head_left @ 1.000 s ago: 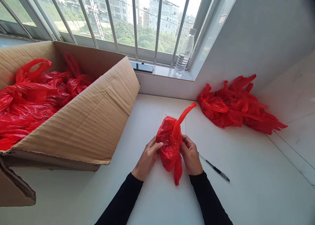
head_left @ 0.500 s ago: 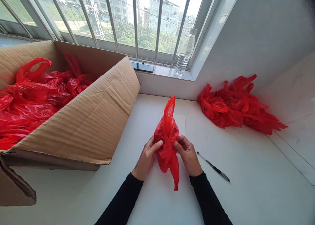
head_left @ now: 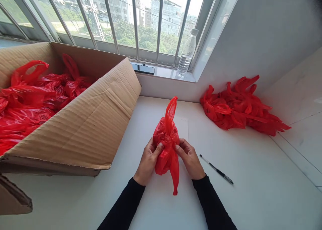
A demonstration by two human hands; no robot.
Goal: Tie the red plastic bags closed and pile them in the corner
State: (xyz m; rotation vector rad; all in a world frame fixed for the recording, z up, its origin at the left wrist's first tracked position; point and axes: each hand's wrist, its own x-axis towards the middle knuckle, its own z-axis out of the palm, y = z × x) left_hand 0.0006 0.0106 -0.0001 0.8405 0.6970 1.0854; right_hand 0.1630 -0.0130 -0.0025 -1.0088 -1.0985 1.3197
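Between my hands is a red plastic bag (head_left: 164, 163), knotted at its middle, with one handle sticking up and another end hanging down toward me. My left hand (head_left: 149, 161) is closed on the bag's left side, thumb on top near the knot. On the right side my right hand (head_left: 189, 158) grips it, thumb pressed beside the knot. What the bag contains is hidden. A flat white sheet or pad (head_left: 184, 124) lies behind the bag, partly covered by it.
A cardboard box (head_left: 100, 119) full of red plastic bags (head_left: 30, 102) stands at the left. More red bags (head_left: 238, 104) are heaped by the wall at right. A pen (head_left: 216, 169) lies right of my hand. On the sill are a phone (head_left: 143, 68) and a water bottle (head_left: 186, 54).
The view has shifted slightly. The bag has turned and tilted a little in my hands, its knot showing more plainly. Both hands keep their hold.
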